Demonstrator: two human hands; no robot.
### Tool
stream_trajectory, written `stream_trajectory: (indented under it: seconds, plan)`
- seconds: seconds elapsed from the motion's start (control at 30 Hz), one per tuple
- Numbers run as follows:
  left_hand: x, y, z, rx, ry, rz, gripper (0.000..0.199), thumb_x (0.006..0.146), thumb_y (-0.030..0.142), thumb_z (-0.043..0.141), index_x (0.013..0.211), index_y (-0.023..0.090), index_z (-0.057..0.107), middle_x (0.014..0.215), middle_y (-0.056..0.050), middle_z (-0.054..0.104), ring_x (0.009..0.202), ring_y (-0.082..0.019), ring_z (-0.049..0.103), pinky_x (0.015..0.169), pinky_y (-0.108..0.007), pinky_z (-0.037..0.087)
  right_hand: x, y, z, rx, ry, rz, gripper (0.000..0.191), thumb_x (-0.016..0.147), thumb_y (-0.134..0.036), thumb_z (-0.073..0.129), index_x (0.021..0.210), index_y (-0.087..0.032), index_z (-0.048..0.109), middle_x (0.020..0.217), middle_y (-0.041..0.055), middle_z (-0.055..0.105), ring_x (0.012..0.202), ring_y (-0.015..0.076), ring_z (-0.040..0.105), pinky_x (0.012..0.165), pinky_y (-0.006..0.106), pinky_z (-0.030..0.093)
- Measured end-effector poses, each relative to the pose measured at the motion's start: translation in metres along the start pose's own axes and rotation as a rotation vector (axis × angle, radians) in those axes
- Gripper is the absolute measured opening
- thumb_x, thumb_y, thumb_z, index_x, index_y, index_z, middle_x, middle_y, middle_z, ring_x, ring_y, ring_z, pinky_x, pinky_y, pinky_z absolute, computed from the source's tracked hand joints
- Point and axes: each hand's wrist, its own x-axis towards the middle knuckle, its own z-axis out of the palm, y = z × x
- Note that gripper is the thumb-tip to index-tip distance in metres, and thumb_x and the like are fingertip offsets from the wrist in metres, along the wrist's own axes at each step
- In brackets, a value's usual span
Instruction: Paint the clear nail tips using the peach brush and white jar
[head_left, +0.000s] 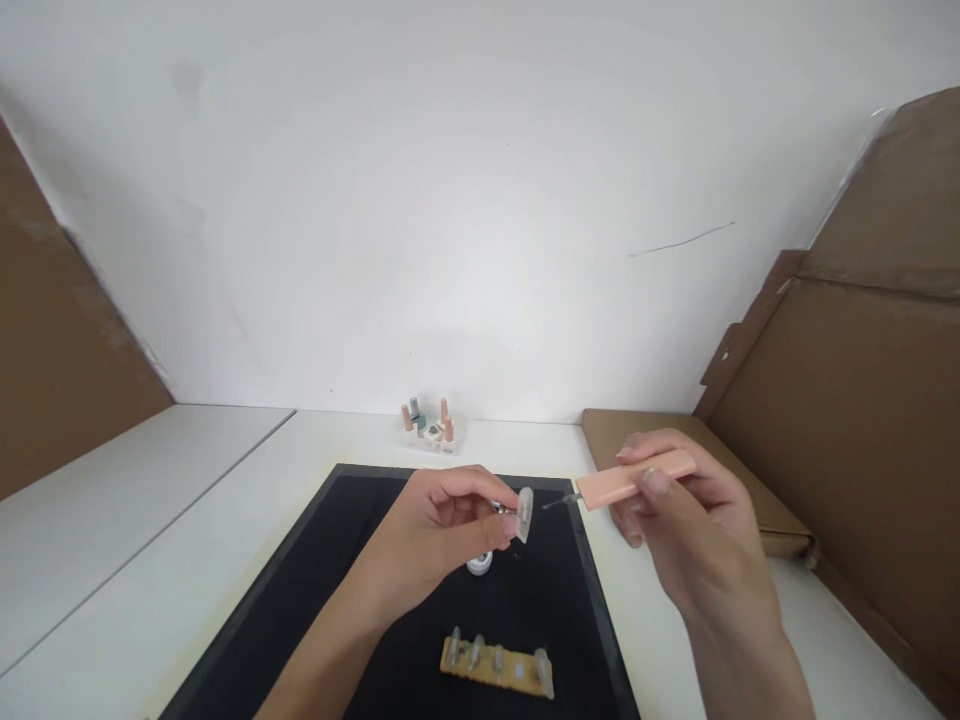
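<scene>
My left hand pinches a small metallic piece, with a translucent false nail tip standing upright at its end. In my right hand is a flat peach-handled brush, gripped between thumb and fingers. Its thin dark tip points left at the nail tip, with a small gap between them. Just below my left fingers sits a small round white jar, partly hidden by the hand. Nearer to me, a yellow board carries several upright translucent nail tips on the black mat.
At the back, a clear tray holds several nail polish bottles with peach and blue-grey caps. A flat cardboard box lies behind my right hand. Cardboard panels stand at both sides, and a white wall rises behind the white table.
</scene>
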Motion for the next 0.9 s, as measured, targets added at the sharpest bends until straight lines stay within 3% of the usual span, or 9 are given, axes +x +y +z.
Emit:
stream_trajectory:
  seconds: [0.4, 0.7, 0.9]
  plan:
    - [-0.002, 0.001, 0.001, 0.052, -0.036, 0.049, 0.004, 0.071, 0.018, 0.078, 0.073, 0.016, 0.075, 0.072, -0.001, 0.063, 0.061, -0.011, 0.055, 0.056, -0.024, 0.042, -0.003, 0.001, 0.010, -0.112, -0.039, 0.021, 0.015, 0.088, -0.036, 0.065, 0.079, -0.024, 0.067, 0.061, -0.0035, 0.057, 0.046, 0.0074, 0.048, 0.039, 0.016, 0.041]
    - [-0.004, 0.003, 0.001, 0.116, -0.043, 0.036, 0.003, 0.074, 0.016, 0.075, 0.074, 0.017, 0.078, 0.074, -0.002, 0.064, 0.062, -0.010, 0.055, 0.057, -0.023, 0.041, -0.006, -0.005, 0.010, -0.390, 0.046, -0.137, 0.011, 0.089, -0.035, 0.064, 0.082, -0.026, 0.066, 0.066, -0.0033, 0.062, 0.048, 0.0084, 0.046, 0.045, 0.021, 0.039]
    - [-0.003, 0.002, 0.000, 0.142, -0.060, 0.039, 0.003, 0.075, 0.016, 0.075, 0.076, 0.017, 0.078, 0.076, -0.002, 0.065, 0.064, -0.011, 0.056, 0.059, -0.023, 0.042, -0.014, -0.007, 0.006, -0.396, 0.114, -0.207, 0.009, 0.089, -0.033, 0.064, 0.085, -0.025, 0.067, 0.069, -0.0009, 0.061, 0.053, 0.0117, 0.050, 0.048, 0.024, 0.041]
